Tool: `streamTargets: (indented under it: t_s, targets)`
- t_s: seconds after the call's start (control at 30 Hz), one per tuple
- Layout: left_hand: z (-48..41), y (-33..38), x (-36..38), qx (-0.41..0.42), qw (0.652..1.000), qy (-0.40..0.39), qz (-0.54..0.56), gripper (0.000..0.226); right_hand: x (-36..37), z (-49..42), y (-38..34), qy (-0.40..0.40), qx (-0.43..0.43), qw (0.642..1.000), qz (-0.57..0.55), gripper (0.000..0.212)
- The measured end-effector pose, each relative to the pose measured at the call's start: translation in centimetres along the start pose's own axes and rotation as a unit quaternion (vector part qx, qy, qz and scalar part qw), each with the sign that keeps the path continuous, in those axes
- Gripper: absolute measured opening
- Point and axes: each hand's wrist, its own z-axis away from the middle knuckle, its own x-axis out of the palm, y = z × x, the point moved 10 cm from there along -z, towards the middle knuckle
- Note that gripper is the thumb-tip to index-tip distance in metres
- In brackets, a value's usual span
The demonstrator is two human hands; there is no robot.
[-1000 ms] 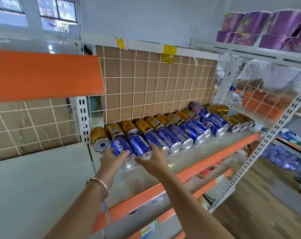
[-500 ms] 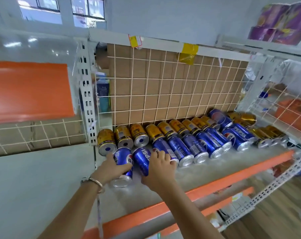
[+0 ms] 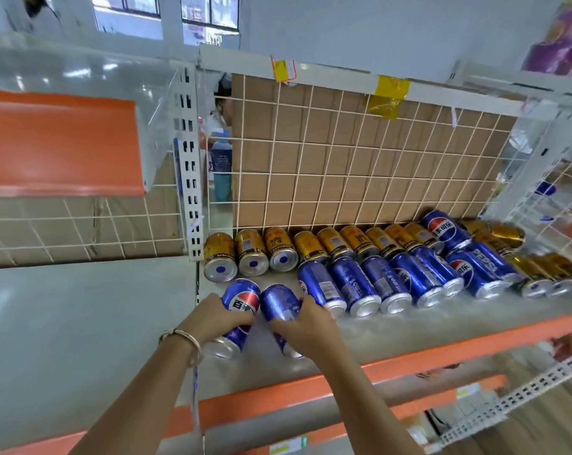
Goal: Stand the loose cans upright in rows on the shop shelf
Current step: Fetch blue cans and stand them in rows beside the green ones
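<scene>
Two blue cola cans lie on their sides at the left front of the grey shelf (image 3: 409, 336). My left hand (image 3: 217, 318) grips the left blue can (image 3: 242, 298). My right hand (image 3: 306, 326) grips the right blue can (image 3: 279, 302) beside it. Behind them a row of gold cans (image 3: 251, 252) lies against the wire back grid. To the right, several more blue cans (image 3: 353, 287) lie side by side, with gold cans (image 3: 537, 277) at the far right end.
A wire grid with brown board (image 3: 360, 165) backs the shelf. A white slotted upright (image 3: 189, 178) divides it from the neighbouring grey shelf (image 3: 81, 323) on the left. An orange panel (image 3: 58, 142) hangs upper left. An orange edge strip (image 3: 409, 359) runs along the front. Purple packs (image 3: 560, 44) sit top right.
Both hands have drawn the two blue cans toward the front edge, away from the gold row. The camera has moved closer and turned left.
</scene>
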Motion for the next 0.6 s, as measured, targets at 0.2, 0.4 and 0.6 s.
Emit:
streamTargets:
  t_s: [0.2, 0.4, 0.6]
  targets:
    - [2.7, -0.3, 2.9, -0.025, 0.897, -0.106, 0.429, 0.036, 2.0, 2.1, 0.8, -0.130, 0.092, 0.853, -0.497, 0.044]
    - [5.6, 0.7, 3.9, 0.004, 0.836, -0.130, 0.532, 0.046, 1.9, 5.5, -1.8, -0.273, 0.048, 0.732, -0.622, 0.046]
    - [8.7, -1.7, 3.4, -0.015, 0.831, -0.092, 0.548, 0.049, 3.0, 7.6, -2.2, -0.278, 0.028, 0.729, -0.625, 0.039]
